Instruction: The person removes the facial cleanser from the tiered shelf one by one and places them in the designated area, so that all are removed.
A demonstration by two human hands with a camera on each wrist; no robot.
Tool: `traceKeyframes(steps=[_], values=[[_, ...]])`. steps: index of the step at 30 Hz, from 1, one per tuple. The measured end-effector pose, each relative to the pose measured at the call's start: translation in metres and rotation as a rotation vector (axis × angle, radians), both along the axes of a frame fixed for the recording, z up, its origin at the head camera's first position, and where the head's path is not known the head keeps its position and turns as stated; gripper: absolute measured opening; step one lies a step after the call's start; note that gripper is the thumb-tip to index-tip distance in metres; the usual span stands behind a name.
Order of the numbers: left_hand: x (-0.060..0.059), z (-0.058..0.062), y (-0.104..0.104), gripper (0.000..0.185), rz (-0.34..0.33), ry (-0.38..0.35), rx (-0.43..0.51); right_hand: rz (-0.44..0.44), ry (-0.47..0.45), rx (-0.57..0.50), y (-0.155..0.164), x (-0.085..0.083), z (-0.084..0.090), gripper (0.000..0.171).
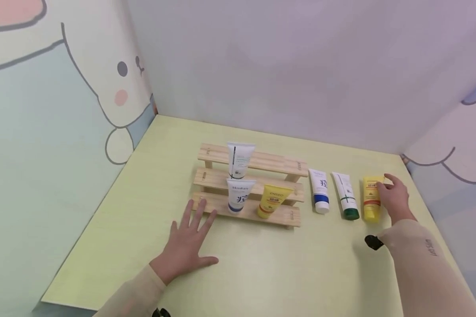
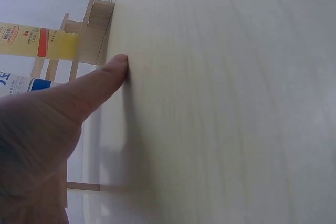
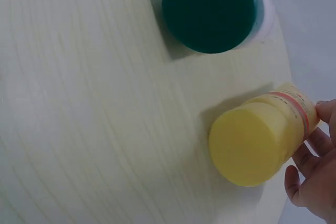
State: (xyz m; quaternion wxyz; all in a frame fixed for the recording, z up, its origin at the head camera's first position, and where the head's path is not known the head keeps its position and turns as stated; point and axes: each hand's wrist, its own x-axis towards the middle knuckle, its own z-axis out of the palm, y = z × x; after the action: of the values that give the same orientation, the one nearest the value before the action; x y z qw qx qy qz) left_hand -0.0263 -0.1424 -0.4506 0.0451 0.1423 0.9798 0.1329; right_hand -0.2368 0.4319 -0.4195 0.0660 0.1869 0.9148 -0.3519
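Observation:
My right hand (image 1: 395,197) is at the far right, its thumb on the face of a yellow squeeze tube (image 1: 371,200) and its fingers curled along the side. In the right wrist view this tube's round yellow cap (image 3: 245,147) faces the camera, and the fingertips reach the tube beyond it. My left hand (image 1: 184,248) rests with fingers spread, fingertips at the front left edge of a three-step wooden rack (image 1: 251,159). Its thumb (image 2: 100,85) points out over the tabletop in the left wrist view.
On the rack stand a white tube (image 1: 239,159), a white-and-blue tube (image 1: 238,197) and another yellow tube (image 1: 273,200). Right of it lie a blue-capped tube (image 1: 320,191) and a green-capped tube (image 1: 346,196). Walls border the table (image 1: 127,211) at the back and sides.

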Motion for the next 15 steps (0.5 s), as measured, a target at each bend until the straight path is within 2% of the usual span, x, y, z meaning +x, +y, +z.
traceKeyframes(steps=[5, 10, 12, 15], values=[[0.002, 0.000, 0.000, 0.118, -0.004, 0.025, 0.001, -0.020, -0.019, 0.021, -0.001, 0.003, -0.006, 0.068], [0.002, 0.002, 0.002, 0.117, -0.013, 0.032, 0.002, -0.044, -0.016, 0.087, 0.004, 0.012, 0.002, 0.066], [0.002, 0.004, 0.002, 0.117, -0.009, 0.028, -0.001, -0.054, 0.033, 0.081, 0.003, 0.014, 0.008, 0.065], [0.003, 0.005, 0.001, 0.118, -0.004, 0.019, -0.010, -0.072, 0.148, -0.053, -0.005, 0.018, 0.017, 0.064]])
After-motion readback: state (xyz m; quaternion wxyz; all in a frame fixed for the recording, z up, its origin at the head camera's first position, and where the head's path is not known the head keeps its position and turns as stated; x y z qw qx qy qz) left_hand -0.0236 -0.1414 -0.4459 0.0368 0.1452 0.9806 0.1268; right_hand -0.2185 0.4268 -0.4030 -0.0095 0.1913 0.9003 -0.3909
